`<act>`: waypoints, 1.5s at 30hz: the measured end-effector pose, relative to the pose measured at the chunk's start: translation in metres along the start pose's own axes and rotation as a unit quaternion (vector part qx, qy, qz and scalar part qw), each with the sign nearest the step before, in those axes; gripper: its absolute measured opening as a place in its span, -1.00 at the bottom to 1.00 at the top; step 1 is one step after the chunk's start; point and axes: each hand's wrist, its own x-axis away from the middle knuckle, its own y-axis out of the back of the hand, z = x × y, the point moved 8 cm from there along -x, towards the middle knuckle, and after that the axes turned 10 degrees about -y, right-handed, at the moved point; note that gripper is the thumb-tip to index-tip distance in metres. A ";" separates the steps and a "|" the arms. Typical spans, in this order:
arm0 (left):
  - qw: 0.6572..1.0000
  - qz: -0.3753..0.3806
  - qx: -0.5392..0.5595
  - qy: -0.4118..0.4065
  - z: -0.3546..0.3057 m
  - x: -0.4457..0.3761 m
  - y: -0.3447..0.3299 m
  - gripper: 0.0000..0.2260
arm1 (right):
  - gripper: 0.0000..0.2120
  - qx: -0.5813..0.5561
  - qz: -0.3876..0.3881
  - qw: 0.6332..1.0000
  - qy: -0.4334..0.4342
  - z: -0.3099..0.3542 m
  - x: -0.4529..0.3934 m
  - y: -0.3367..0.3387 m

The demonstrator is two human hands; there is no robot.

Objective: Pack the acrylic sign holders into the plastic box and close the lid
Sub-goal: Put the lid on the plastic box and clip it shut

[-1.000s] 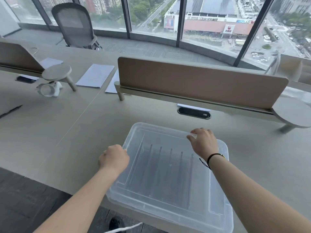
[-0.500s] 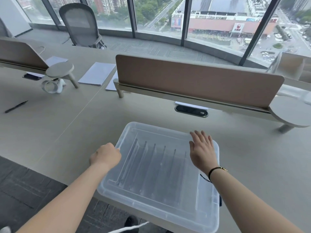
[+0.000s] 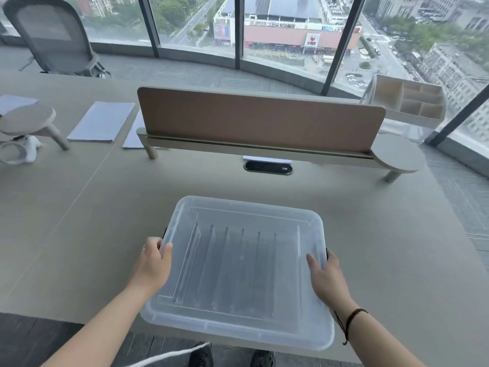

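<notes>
A translucent plastic box (image 3: 201, 321) lies on the beige desk with its lid (image 3: 246, 210) on top, its near edge overhanging the desk's front. Through the lid I see several acrylic sign holders (image 3: 232, 263) standing in a row as dark vertical lines. My left hand (image 3: 153, 263) grips the box's left edge, thumb over the lid rim. My right hand (image 3: 324, 276) holds the right edge, thumb resting on the lid and fingers wrapped around the side by a dark latch.
A brown divider panel (image 3: 259, 117) crosses the desk behind the box, with a cable grommet (image 3: 267, 167) under it. Papers (image 3: 102, 121) and a small round shelf (image 3: 26, 120) lie to the far left. An office chair (image 3: 53, 35) and a white organiser tray (image 3: 408, 103) stand beyond.
Both hands slid from the lid's top to the box's left and right edges. The box now sits squarer to me and the view has shifted left.
</notes>
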 end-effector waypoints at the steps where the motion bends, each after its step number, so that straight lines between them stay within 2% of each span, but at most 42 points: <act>1: 1.000 0.011 0.008 0.000 0.001 -0.001 -0.002 -0.81 | -0.48 0.002 -0.008 1.000 -0.002 0.000 0.000 0.000; 6: 0.999 0.044 0.010 0.029 0.011 -0.003 -0.008 -0.46 | -0.51 0.035 -0.032 0.999 -0.007 0.005 -0.006 -0.001; 12: 0.997 0.047 0.012 0.056 0.013 -0.001 -0.007 -0.31 | -0.50 0.056 -0.046 0.997 0.015 0.013 -0.005 0.002; 16: 0.997 0.025 0.008 0.071 0.016 -0.001 -0.002 -0.22 | -0.49 0.119 -0.101 0.987 0.032 0.019 0.009 0.007; 17: 0.998 0.012 -0.022 0.065 0.014 0.001 0.003 -0.23 | -0.49 0.126 -0.119 0.984 0.038 0.020 0.012 0.009; 21: 0.984 -0.037 -0.172 -0.008 -0.008 0.009 0.017 -0.46 | -0.42 0.081 -0.146 0.985 0.046 0.016 0.016 0.016; 24: 0.987 -0.021 -0.160 0.004 -0.006 0.007 0.014 -0.48 | -0.70 0.052 -0.121 0.991 0.022 0.009 0.016 0.013; 30: 0.994 -0.008 -0.104 0.017 0.001 0.004 0.007 -0.49 | -0.71 0.046 -0.125 0.991 0.016 0.007 0.012 0.011; 37: 0.981 -0.012 -0.191 -0.001 -0.014 0.007 0.010 -0.58 | -0.73 0.062 -0.152 0.986 0.010 0.011 0.010 0.009; 45: 0.977 -0.024 -0.211 -0.017 -0.016 0.007 0.009 -0.65 | -0.74 0.086 -0.159 0.984 0.006 0.016 0.012 0.008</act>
